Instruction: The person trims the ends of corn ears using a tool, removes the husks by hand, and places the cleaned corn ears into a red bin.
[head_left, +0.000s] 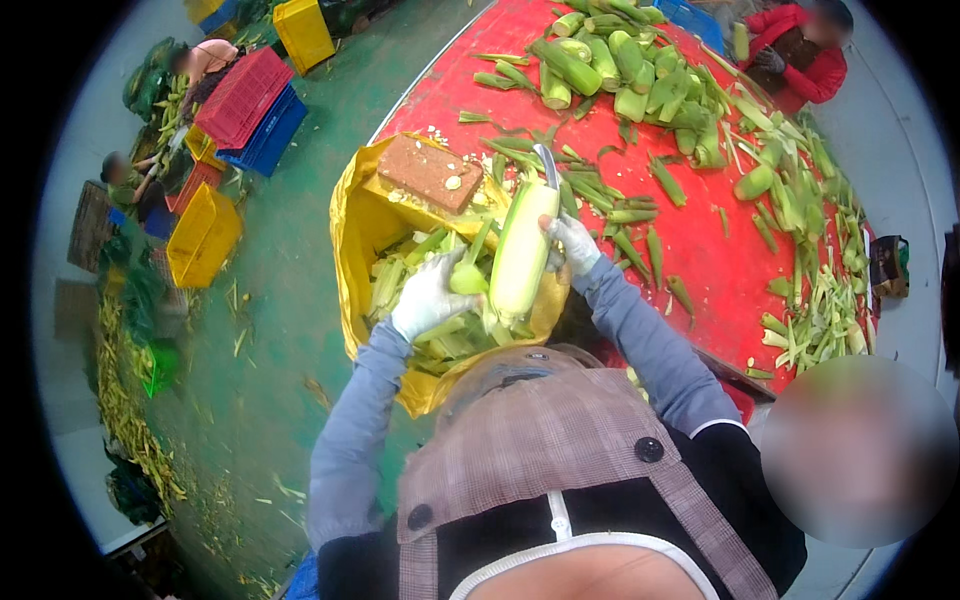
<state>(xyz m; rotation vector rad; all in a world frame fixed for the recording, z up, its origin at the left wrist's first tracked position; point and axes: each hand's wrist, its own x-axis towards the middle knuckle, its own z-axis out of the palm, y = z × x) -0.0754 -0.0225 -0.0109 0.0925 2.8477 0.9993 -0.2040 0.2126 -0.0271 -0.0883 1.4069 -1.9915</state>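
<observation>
My right hand (576, 241), in a whitish glove, grips a partly husked ear of corn (523, 251). A knife with a curved metal blade (548, 161) sticks up past the ear's far end; its handle is hidden by the ear and hand. Just left of the ear, my gloved left hand (433, 297) holds a green piece of husk with its stalk end (469, 277). Both hands are above a yellow sack (346, 217), open at the top, with stripped husks (390, 281) inside. A reddish-brown brick (431, 172) lies on the sack's far edge.
A red-covered table (465, 82) bears a pile of unhusked corn (630, 71) and cut stalk ends (634, 216). Loose husks (821, 315) line its right side. A person in red (814, 67) is across the table. Stacked crates (244, 97) and two people are at left.
</observation>
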